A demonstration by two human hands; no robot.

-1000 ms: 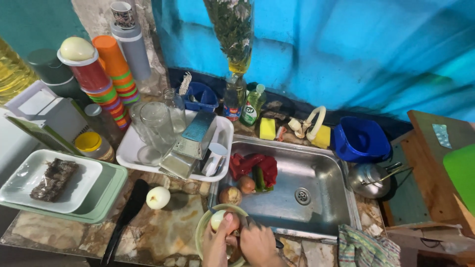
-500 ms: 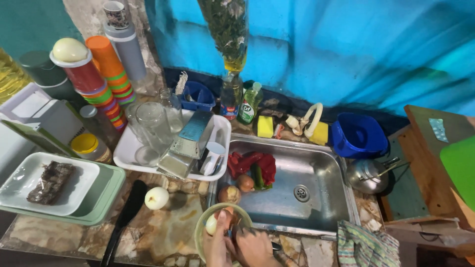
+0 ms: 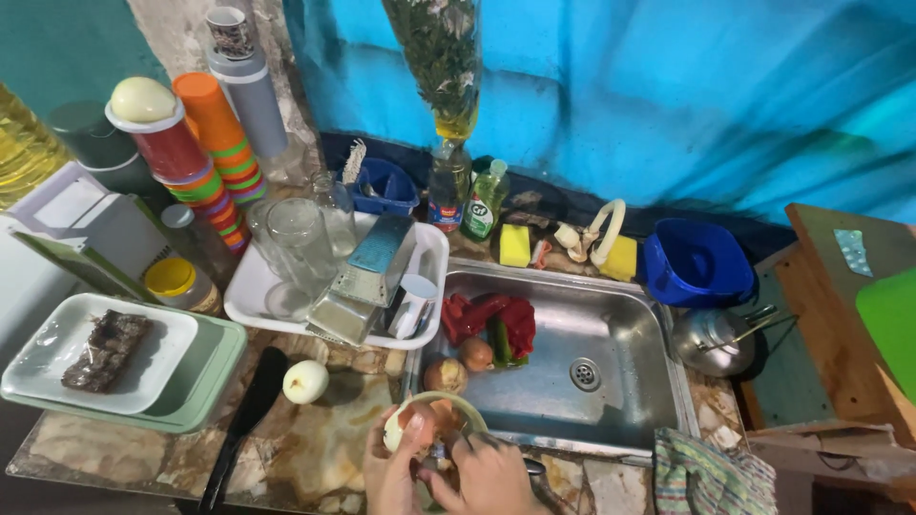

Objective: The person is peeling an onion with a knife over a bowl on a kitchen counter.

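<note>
Both hands work close together at the near edge of the stone desk (image 3: 315,448), just left of the steel sink (image 3: 611,362). Left hand (image 3: 393,472) curls around a pale peeled onion (image 3: 401,426), holding it over a small round bowl (image 3: 448,405) with a light green rim, where brownish skins lie. Right hand (image 3: 491,477) is closed with its fingers bent toward the onion; a dark handle shows just to its right, but whether the hand grips it I cannot tell. Another peeled onion (image 3: 305,381) sits alone on the desk to the left, near a black spatula (image 3: 243,420) that lies pointing toward the near edge. Inside the sink, at its left side, rest two unpeeled onions (image 3: 463,362), red peppers (image 3: 496,319) and a green vegetable between them. A white tray (image 3: 258,296) beyond the desk's bare patch carries glass jars, a metal grater (image 3: 367,277) lying on its side and a white mug. Farther left, a white dish on a green tray (image 3: 205,381) bears a dark wrapped slab (image 3: 105,348). Stacked coloured cups (image 3: 215,162) stand at the far left — one red stack topped by a third peeled onion. Yellow sponges (image 3: 515,245), a green soap bottle and a blue tub (image 3: 697,262) line the far side of the sink, and a striped cloth (image 3: 711,472) lies near right.
</note>
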